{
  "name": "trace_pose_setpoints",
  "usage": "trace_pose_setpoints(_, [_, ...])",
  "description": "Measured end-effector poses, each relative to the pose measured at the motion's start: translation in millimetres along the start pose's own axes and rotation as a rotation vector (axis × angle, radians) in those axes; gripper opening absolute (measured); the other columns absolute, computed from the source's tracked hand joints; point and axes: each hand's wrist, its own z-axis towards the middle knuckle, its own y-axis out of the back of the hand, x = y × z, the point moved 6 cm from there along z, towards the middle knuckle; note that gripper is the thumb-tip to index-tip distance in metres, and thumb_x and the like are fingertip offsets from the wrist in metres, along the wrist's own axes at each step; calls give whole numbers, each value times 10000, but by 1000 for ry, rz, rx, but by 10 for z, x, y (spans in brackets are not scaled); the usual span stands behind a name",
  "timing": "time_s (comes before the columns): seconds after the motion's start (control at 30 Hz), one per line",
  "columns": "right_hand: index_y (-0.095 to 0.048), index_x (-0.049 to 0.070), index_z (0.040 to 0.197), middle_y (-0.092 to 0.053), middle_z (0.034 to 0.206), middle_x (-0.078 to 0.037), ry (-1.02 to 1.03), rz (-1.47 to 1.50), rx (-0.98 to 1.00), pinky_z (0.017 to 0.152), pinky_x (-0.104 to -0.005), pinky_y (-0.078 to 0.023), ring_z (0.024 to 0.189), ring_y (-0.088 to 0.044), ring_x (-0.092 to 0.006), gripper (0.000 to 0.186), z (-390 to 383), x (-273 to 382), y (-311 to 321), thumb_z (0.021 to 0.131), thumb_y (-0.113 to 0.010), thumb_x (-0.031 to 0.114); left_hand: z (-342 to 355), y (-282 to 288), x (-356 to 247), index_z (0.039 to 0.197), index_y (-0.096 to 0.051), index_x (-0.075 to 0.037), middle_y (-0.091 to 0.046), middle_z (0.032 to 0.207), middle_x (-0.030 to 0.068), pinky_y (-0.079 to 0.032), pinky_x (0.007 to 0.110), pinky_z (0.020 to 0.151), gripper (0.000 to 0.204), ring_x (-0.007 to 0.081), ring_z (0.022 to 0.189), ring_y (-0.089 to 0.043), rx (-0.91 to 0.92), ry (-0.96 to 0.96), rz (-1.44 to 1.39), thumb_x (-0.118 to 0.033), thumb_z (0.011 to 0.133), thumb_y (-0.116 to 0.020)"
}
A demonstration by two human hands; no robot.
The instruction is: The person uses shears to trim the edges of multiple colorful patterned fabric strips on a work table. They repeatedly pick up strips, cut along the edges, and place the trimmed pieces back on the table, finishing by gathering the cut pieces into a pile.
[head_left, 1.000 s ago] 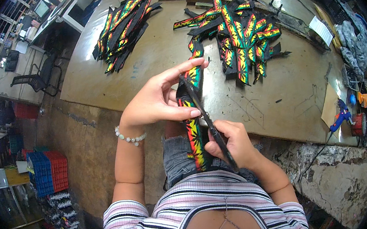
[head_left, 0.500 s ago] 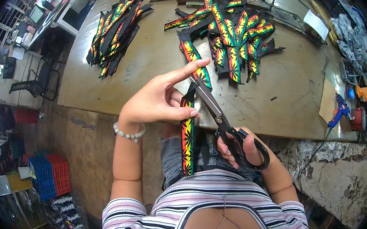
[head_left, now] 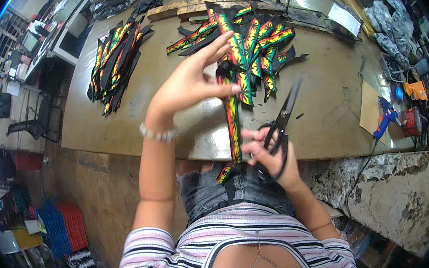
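Observation:
My left hand point(head_left: 184, 88) is raised over the near part of the table, its thumb and curled fingers holding a patterned fabric strip point(head_left: 233, 124). Red, yellow and green with black leaf shapes, the strip hangs from that hand down to my lap, where its lower end folds. Black-handled scissors point(head_left: 286, 112) are in my right hand point(head_left: 289, 165), just right of the strip. Their blades point up and away, apart from the fabric and blurred at the tip. Beyond my left hand lies a loose pile of similar strips point(head_left: 263, 46), partly hidden by my fingers.
A second strip pile point(head_left: 114, 61) lies at the table's point(head_left: 170, 107) far left. Wooden bars point(head_left: 197, 6) rest behind. To the right are a blue glue gun point(head_left: 387, 117), brown card point(head_left: 370, 111) and white paper point(head_left: 344, 18). Blue and red crates point(head_left: 61, 229) stand at lower left.
The scissors have come away from the strip and swung to point up and right. My left hand has lifted the strip farther over the table. The whole view has shifted slightly.

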Motion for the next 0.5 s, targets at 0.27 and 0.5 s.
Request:
trace_pose_setpoints(0.27, [-509, 72, 846, -543, 766, 21, 342, -179, -271, 598, -237, -426, 676, -504, -70, 337, 380, 454, -138, 795, -823, 184, -639, -316, -76, 1168, -438, -38, -419, 1401, 139, -527, 256, 860, 406, 137, 983, -611, -177, -45, -203, 37, 854, -683])
trace_pose_setpoints(0.5, [-486, 26, 1116, -570, 1099, -112, 420, 237, 117, 735, -282, -504, 878, -619, -170, 536, 498, 371, -140, 923, -613, 510, -750, -130, -226, 986, -687, -7, -673, 917, 92, -520, 310, 785, 169, 197, 879, -646, -70, -267, 220, 6, 817, -671])
